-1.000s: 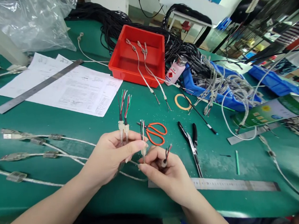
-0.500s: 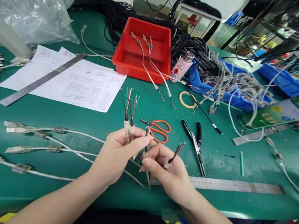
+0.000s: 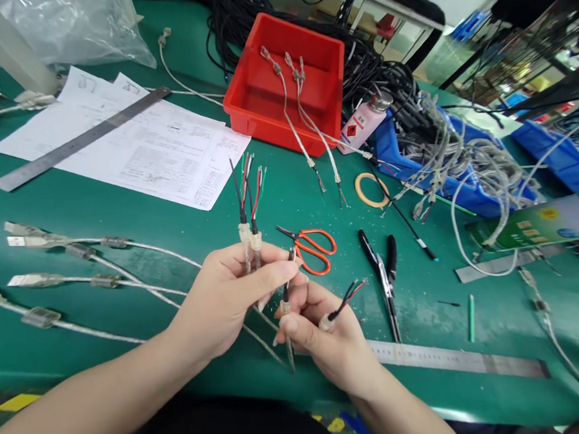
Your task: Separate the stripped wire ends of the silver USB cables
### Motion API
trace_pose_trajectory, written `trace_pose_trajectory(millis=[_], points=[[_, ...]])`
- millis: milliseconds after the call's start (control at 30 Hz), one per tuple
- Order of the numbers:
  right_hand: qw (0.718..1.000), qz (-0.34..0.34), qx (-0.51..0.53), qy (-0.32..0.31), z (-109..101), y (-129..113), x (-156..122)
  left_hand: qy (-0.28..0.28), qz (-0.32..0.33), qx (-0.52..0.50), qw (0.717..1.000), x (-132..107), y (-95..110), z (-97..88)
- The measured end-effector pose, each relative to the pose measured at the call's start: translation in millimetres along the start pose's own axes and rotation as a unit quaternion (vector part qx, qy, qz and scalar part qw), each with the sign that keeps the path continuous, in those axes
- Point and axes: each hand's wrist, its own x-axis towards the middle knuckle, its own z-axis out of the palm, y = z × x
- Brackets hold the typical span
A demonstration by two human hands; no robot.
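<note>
My left hand [image 3: 220,296] is closed around two clear-jacketed cables [image 3: 256,241], whose red, black, white and green wires stand upright above pale collars. Its thumb and forefinger also pinch the dark wire end [image 3: 291,251] of a third cable. Below that pinch, my right hand [image 3: 324,341] grips this third cable [image 3: 286,307] near its pale collar, between thumb and forefinger. Another cable end [image 3: 326,322] with black and red wires sticks out between the right hand's fingers. USB plugs [image 3: 33,242] on cables lie at the left. Fingers partly hide the wires at the pinch.
Orange-handled scissors [image 3: 315,248], black-handled pliers [image 3: 385,283] and a steel ruler [image 3: 451,358] lie close by. Behind are a red bin [image 3: 282,127] with cables, papers [image 3: 139,158] under another ruler, a pink bottle [image 3: 363,127] and a blue bin [image 3: 389,145] of cables.
The view has shifted slightly. At my left fingertips, red and white wire ends showed before; now a dark tip shows there. Both hands keep their cables and have barely moved.
</note>
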Motion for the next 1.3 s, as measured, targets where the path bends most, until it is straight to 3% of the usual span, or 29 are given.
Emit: trace_pose_trajectory(millis=[367, 467, 800, 1100, 1300], points=[[0.996, -0.058, -0.031, 0.054, 0.4, -1.8, -3.2, -0.058, 0.002, 0.081, 0.995, 1.7, 3.5, -5.9], [0.996, -0.06, -0.032, 0.053, 2.8, -2.5, -1.9, -0.042, 0.015, 0.093, 0.995, 2.2, 0.7, -7.0], [0.993, -0.052, -0.059, 0.084, 5.2, -2.3, -0.6, -0.014, 0.018, 0.082, 0.996, 1.2, -5.5, -4.2], [0.995, -0.076, -0.027, 0.058, 1.2, -0.2, -1.1, -0.046, -0.022, 0.066, 0.997, 2.1, 0.5, -7.0], [0.994, -0.07, -0.026, 0.077, 1.7, 0.2, -1.2, -0.063, -0.041, 0.049, 0.996, 3.5, 0.6, -5.3]])
